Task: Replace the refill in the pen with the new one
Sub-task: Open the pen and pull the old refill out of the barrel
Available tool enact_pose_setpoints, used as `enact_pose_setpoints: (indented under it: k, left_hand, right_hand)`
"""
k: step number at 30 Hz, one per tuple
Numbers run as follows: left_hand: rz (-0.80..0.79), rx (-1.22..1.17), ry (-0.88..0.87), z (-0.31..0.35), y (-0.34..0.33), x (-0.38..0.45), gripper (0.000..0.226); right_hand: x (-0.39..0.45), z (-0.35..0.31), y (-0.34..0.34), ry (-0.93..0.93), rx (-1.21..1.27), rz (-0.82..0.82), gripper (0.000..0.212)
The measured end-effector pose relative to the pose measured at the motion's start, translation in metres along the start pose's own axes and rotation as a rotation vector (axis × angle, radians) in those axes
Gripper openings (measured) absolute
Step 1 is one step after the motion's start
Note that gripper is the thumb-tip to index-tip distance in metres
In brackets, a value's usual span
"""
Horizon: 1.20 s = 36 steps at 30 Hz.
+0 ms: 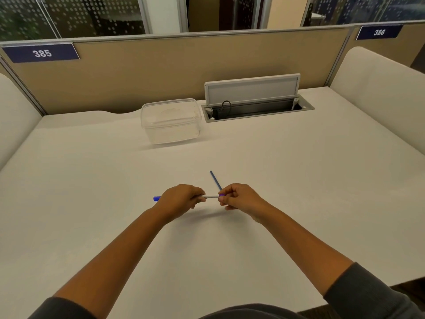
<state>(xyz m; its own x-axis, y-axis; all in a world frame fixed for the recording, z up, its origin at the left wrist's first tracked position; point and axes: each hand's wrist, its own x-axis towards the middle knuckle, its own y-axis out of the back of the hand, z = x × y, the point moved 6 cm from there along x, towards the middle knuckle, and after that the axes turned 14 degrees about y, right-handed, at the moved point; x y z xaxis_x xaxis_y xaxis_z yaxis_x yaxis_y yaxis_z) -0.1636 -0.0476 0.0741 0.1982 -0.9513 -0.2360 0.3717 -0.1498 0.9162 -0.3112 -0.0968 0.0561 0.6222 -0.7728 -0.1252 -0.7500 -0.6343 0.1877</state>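
Note:
A white pen with a blue end cap lies level between both hands, just above the white desk. My left hand grips its barrel; the blue cap pokes out to the left of that hand. My right hand pinches the pen's purple tip end. A thin blue refill lies on the desk just behind the hands, angled away to the upper left; its near end is hidden behind my right fingers.
A clear plastic box stands at the back centre of the desk. To its right is an open cable hatch with a raised lid. Beige partition walls enclose the desk at the back and sides.

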Motion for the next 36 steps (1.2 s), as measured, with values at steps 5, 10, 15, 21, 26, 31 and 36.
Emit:
enact_pose_setpoints:
  k: [5, 10, 15, 21, 26, 31, 36]
  left_hand:
    - [-0.007, 0.0, 0.011, -0.003, 0.001, -0.001, 0.023]
    - [-0.008, -0.004, 0.018, -0.004, 0.001, -0.001, 0.023]
    - [0.011, -0.042, 0.011, -0.002, 0.005, 0.0, 0.022]
    - [-0.058, -0.115, 0.016, 0.0, 0.006, 0.0, 0.027]
    - [-0.021, -0.054, 0.017, 0.0, 0.007, -0.001, 0.028]
    - [-0.027, -0.056, 0.022, -0.001, 0.004, -0.001, 0.028]
    - [-0.047, -0.057, 0.02, -0.004, 0.002, -0.003, 0.029]
  right_hand:
    - [-0.001, 0.0, -0.008, -0.052, -0.221, -0.073, 0.041]
    - [0.001, 0.003, -0.011, -0.005, -0.135, -0.064, 0.036]
    - [0.003, -0.001, -0.007, 0.105, -0.199, -0.047, 0.027]
    - [-0.002, -0.009, -0.001, 0.341, -0.371, -0.008, 0.01]
    - [0.003, 0.001, 0.002, 0.07, -0.131, -0.027, 0.026]
    - [0.001, 0.0, -0.002, -0.004, -0.13, -0.089, 0.045]
    - [0.001, 0.004, 0.003, -0.087, -0.049, -0.046, 0.039]
